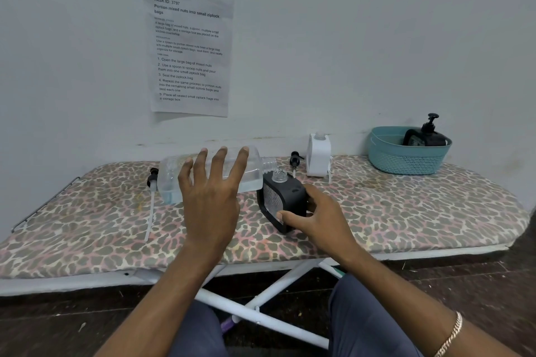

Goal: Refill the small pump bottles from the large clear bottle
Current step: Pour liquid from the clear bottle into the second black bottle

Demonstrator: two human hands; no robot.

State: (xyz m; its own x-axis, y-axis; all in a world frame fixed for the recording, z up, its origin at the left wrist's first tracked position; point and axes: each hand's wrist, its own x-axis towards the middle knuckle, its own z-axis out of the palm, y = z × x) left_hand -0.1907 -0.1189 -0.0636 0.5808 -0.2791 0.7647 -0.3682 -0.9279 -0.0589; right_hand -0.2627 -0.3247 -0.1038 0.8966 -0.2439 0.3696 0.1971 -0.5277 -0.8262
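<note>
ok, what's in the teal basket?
One black pump bottle, pump head on, sticks up above the teal basket rim. The basket wall covers its base and anything lower inside.

The ironing board [406, 209] wears a matt printed cloth cover, slightly worn, over a white-painted metal frame [278, 278] beneath it. On the board, the big clear bottle [169, 180] is glossy see-through plastic. The small black bottle [290, 197] touching it looks matt plastic, with a clear threaded neck. The white bottle [318, 158] further back on the board is smooth plastic. At the board's right end sits a teal plastic basket [406, 159] with perforated walls. Above the board hangs a creased matt paper sheet [190, 52].
</note>
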